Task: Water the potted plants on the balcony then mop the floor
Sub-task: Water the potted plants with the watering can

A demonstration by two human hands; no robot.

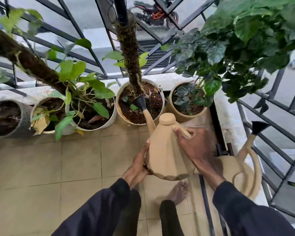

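R hand (192,147) is gripping the handle of the tan watering can (167,150), fingers curled round it. L hand (138,164) is bracing the can's lower side, fingers mostly straight & flat against it, not wrapping anything. The can is hanging tilted just in front of the white moss-pole pot (117,103). Its black rose (140,102) is reaching over that pot's rim, above the soil & right by the base of the moss pole (129,53). Can't tell if water is coming out.

Risks, as I'm reading it:
- The rose is sitting v. close to the pole base. Pouring hard there is prob. going to scour soil or splash it over the rim onto the tiled floor (58,159) in front of the pot.
- Tipping steeper is shifting wt fwd. L hand is only pressing, not gripping, so the can could be slipping off it & hitting the rim.
- The lid (167,119), if only resting on, may be dropping into the pot as the tilt is increasing.
- A bare foot (177,191) is standing on tile in front of the pot, so any spill is making that spot slippery.
- A second watering can (242,171) is sitting right of the pot, nearer the person, by the R arm. A careless swing could be knocking it.
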